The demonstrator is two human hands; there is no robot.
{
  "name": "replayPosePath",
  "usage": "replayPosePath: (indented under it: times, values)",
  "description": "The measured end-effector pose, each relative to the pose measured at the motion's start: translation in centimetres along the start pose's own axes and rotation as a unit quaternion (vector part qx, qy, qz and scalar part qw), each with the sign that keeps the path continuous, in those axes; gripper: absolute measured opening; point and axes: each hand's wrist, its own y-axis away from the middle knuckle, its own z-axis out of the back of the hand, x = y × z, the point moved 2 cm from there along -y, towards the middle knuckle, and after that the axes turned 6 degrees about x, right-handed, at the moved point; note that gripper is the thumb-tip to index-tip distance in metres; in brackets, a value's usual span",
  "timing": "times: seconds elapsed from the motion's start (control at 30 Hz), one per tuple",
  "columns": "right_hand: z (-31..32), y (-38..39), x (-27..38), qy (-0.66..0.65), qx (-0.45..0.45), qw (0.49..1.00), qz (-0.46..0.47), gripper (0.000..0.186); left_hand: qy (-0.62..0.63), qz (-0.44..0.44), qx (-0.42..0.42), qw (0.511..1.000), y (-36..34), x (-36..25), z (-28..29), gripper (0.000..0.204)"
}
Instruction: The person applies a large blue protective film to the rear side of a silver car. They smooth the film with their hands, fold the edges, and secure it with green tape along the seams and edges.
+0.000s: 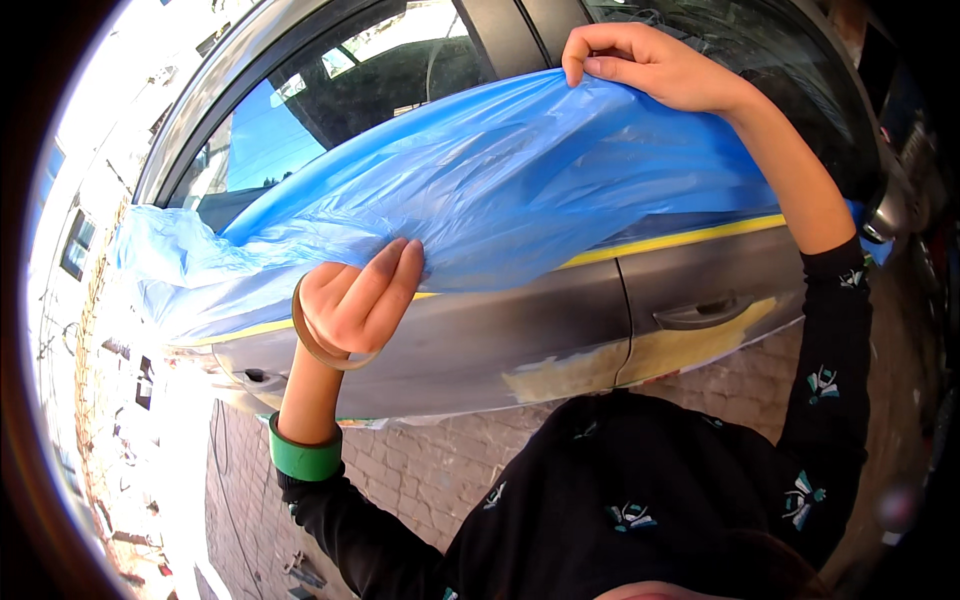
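A thin, crinkled blue plastic sheet (500, 170) lies across the side of a grey car, over the lower part of its windows. My right hand (655, 68) pinches the sheet's upper edge near the window pillar. Lower and to the left, my left hand (360, 305) has its fingers pressed together on the sheet's lower part. A thin tan ring (345, 362), like a nearly used-up tape roll, hangs round my left hand. On that forearm sits a green tape roll (303, 458). Yellow masking tape (690, 237) runs along the doors below the windows, partly under the sheet.
The grey car door (470, 350) has a door handle (705, 312) and pale yellowish patches near its bottom. A side mirror (888, 215) juts out at the right. Brick paving (440, 470) lies below, with a cable (235, 500) at left.
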Motion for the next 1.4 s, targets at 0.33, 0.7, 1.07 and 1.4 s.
replayPosePath:
  times: [0.33,0.7,1.07,1.4]
  values:
    - [-3.5,-0.9,3.4,0.183,-0.072,0.98,-0.035,0.042,-0.008,-0.006,-0.004,1.0,0.0,-0.2,-0.1,0.027]
    - [-4.5,-3.2,1.2,0.136,-0.057,0.988,0.048,0.02,-0.02,-0.026,-0.003,0.999,0.5,-0.4,0.4,0.028]
    - [0.6,-5.7,3.6,0.201,-0.254,0.946,0.008,0.02,0.043,-0.004,0.009,0.999,1.0,-1.1,-0.4,0.023]
    - [5.2,-5.6,3.7,0.414,-0.38,0.823,0.082,0.018,0.082,-0.02,0.028,0.996,1.9,-2.3,-1.1,0.028]
